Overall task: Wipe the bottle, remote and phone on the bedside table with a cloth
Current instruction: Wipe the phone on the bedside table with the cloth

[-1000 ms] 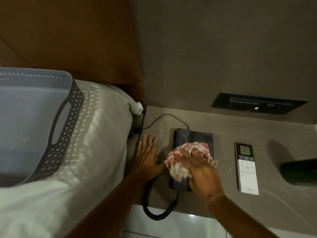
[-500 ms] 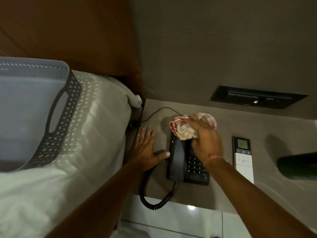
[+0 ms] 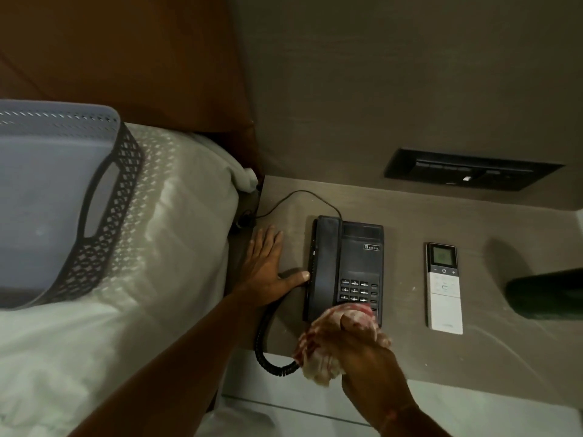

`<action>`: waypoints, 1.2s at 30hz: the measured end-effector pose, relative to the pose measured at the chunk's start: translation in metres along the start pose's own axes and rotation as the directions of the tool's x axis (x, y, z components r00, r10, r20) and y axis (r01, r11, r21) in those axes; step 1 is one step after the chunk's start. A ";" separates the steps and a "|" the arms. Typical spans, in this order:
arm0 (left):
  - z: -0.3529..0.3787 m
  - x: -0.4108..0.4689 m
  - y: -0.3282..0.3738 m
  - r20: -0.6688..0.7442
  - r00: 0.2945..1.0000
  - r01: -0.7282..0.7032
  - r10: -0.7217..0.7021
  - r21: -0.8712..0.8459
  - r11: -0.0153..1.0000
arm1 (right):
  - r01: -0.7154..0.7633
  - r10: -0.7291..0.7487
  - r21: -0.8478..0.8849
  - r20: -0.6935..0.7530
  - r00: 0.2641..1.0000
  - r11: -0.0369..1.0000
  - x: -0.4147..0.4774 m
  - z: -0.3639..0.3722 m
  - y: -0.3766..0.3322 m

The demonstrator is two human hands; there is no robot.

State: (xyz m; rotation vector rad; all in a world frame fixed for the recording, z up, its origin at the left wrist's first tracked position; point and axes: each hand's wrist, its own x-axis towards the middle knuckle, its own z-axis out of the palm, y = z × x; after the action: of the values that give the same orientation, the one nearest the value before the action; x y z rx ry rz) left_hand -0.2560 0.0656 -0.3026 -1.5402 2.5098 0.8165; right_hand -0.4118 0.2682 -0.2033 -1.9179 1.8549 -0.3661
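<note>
One phone, one remote, one bottle, one cloth, one basket, two hands.

The grey-brown surface carries a black phone at its left part, with a thin cable going from it to the far left corner and a coiled cord hanging over the near edge. A white remote lies flat to the right of the phone, apart from it. A dark bottle is at the right edge. A left hand rests flat on the surface, thumb touching the phone. On the bed at left sits a grey basket
</note>
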 end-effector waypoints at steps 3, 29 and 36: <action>0.001 0.001 -0.002 -0.008 1.000 -0.017 0.016 -0.028 0.999 | -0.183 0.192 0.117 -0.071 0.979 0.976 0.024 -0.026 0.010; -0.001 0.001 0.001 0.005 1.000 0.001 -0.001 -0.020 1.000 | -0.258 0.279 0.108 -0.397 0.874 0.960 0.078 -0.033 0.026; -0.005 0.000 0.005 0.018 1.000 0.006 -0.005 -0.014 1.000 | -0.172 0.162 -0.029 -0.218 0.963 0.985 0.123 -0.012 0.032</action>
State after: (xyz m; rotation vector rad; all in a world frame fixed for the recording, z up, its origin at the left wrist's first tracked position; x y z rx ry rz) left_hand -0.2591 0.0653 -0.2966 -1.5369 2.4918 0.8453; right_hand -0.4375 0.1444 -0.2228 -1.7949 2.1658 -0.4944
